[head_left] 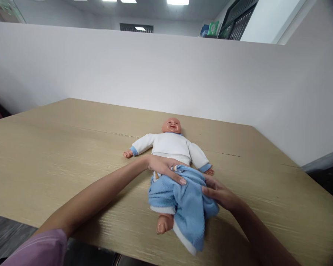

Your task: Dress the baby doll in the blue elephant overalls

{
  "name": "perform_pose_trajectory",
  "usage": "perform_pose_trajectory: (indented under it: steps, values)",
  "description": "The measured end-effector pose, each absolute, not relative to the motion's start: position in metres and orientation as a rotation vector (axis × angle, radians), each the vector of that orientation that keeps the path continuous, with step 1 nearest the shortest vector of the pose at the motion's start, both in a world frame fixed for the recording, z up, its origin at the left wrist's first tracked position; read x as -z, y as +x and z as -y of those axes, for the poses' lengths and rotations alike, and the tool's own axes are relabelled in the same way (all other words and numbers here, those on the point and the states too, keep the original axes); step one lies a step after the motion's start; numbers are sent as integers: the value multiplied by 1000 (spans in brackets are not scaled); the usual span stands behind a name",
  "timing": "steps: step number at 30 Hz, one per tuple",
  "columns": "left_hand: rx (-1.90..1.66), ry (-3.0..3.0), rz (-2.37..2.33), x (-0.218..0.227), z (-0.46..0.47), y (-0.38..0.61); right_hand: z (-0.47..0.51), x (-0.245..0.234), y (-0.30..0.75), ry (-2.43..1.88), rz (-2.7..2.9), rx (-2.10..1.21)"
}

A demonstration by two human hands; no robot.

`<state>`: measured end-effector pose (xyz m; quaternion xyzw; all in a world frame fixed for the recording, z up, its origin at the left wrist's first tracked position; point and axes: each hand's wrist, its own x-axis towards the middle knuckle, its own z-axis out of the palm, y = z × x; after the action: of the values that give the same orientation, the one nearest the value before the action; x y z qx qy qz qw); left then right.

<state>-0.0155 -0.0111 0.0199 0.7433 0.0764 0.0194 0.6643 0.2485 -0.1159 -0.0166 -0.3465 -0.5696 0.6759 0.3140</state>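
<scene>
A baby doll [172, 126] in a white top [170, 143] with blue cuffs lies on its back, arms spread out. Light blue fleece trousers [187, 199] with white hems cover its lower body. My left hand [166, 168] reaches across the doll's waist and holds the waistband, thumb on the front of the fabric. At the other side of the trousers, my right hand [218, 192] grips the cloth, its fingers partly hidden behind it. One bare foot [164, 223] comes out of a trouser leg. The other leg's hem hangs flat, with no foot showing.
The doll lies near the front edge of a wide wooden table [72, 147] with a seam across it. A white partition wall [155, 74] stands behind the table. Dark objects [327, 173] are beyond the right edge.
</scene>
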Motion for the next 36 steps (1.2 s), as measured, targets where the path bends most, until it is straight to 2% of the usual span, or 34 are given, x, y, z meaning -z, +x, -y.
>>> perform_pose_trajectory:
  steps: [4,9,18,24,27,31,36]
  values:
    - [-36,1612,-206,-17,10,-18,120,17,239,-1060,1157,-1683]
    - [31,1595,-191,-19,8,-22,122,19,228,-1152,1008,-1648]
    - [-190,1589,-253,-26,13,-24,129,17,257,-1194,1518,-1672]
    - [20,1588,-81,-22,11,-22,131,16,242,-1091,1093,-1651]
    - [-33,1651,-86,-18,9,-23,132,11,232,-1156,998,-1718]
    - [-200,1597,-101,-18,9,-26,136,14,244,-1177,1177,-1768]
    - [-161,1530,-172,-26,16,-29,138,22,256,-1065,1357,-1760]
